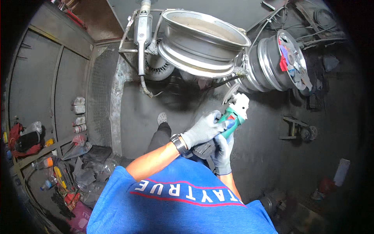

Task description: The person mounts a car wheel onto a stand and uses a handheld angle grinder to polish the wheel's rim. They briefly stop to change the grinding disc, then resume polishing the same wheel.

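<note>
While both hands (204, 129) (223, 154) clasp a green grinder (236, 121), dark grey floor (136, 121) spreads below, clutter (83, 175) heaped along the left wall (35, 85).

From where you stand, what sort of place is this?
Probably a workshop for metal wheels: a silver rim is straight ahead, a second rim sits to its right, and the gloved left hand and right hand hold a green-and-white angle grinder.

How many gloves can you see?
2: one on the left hand, one on the right hand, both holding the grinder. More may be hidden in the clutter.
</note>
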{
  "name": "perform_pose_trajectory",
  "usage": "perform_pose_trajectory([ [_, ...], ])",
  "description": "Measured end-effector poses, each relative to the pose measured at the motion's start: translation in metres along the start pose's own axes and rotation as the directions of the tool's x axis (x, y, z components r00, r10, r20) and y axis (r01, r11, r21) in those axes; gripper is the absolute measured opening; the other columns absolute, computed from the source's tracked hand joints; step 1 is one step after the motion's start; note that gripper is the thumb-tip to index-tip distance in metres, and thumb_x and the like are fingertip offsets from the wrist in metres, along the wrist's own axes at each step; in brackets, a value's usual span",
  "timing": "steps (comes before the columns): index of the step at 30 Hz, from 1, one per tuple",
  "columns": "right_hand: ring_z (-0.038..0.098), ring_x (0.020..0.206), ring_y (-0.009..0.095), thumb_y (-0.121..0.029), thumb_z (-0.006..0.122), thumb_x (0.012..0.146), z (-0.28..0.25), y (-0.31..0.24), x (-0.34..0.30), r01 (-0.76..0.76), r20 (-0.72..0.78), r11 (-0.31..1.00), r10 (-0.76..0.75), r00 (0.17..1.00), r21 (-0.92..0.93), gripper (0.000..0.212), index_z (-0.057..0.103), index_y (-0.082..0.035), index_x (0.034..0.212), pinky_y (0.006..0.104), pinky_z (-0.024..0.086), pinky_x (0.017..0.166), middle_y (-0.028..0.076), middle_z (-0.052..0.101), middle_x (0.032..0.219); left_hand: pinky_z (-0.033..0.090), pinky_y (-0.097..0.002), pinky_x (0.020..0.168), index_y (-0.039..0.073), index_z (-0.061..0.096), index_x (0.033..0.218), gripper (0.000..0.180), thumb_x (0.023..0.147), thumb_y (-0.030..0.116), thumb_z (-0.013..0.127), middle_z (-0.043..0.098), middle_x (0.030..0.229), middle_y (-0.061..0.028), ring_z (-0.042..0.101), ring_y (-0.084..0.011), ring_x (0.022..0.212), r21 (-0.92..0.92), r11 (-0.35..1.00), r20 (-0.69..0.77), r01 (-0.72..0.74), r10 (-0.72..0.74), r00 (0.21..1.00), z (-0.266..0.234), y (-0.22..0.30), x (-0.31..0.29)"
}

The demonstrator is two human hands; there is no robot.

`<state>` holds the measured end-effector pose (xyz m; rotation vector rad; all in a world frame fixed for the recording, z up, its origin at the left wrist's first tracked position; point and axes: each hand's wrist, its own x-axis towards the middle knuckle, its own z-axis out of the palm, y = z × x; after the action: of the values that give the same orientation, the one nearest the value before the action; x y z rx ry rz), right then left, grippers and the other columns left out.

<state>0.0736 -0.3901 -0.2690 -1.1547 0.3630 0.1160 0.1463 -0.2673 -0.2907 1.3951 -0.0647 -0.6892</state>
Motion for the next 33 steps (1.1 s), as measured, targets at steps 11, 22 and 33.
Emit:
perform_pose_trajectory([
  [11,0.061,0.11,0.021,-0.015,0.054,0.078,-0.127,0.006,-0.026,-0.073,-0.095,0.9,0.125,0.988,0.43,0.032,0.064,-0.007,0.107,0.039,0.046,0.104,0.007,0.065,0.109,0.052,-0.037,0.083,-0.003,0.063,0.102,0.054,0.086,0.047,0.079,0.068,0.095,-0.0195,0.066,-0.0233,0.091,0.319,0.948,-0.146,0.006,0.043,0.988,0.118,0.021,0.009],
  [22,0.065,0.111,0.024,-0.019,0.059,0.075,-0.167,-0.014,-0.012,0.067,-0.106,0.944,-0.035,0.994,0.322,0.051,0.064,-0.002,0.123,0.0375,0.049,0.104,0.011,0.068,0.115,0.051,-0.0363,0.082,-0.003,0.061,0.107,0.054,0.089,0.046,0.076,0.067,0.097,-0.0164,0.063,-0.0205,0.09,0.392,0.913,-0.037,-0.112,0.138,0.99,0.152,0.034,0.029],
  [33,0.072,0.099,0.028,-0.018,0.066,0.077,-0.104,-0.125,0.06,0.221,0.082,0.928,-0.256,0.963,0.3,0.058,0.059,0.006,0.129,0.0412,0.058,0.093,0.018,0.07,0.115,0.054,-0.028,0.081,0.006,0.05,0.138,0.057,0.093,0.024,0.078,0.064,0.109,-0.0052,0.064,-0.0131,0.092,-0.246,0.942,0.496,0.227,-0.079,0.865,0.101,0.056,0.044],
])
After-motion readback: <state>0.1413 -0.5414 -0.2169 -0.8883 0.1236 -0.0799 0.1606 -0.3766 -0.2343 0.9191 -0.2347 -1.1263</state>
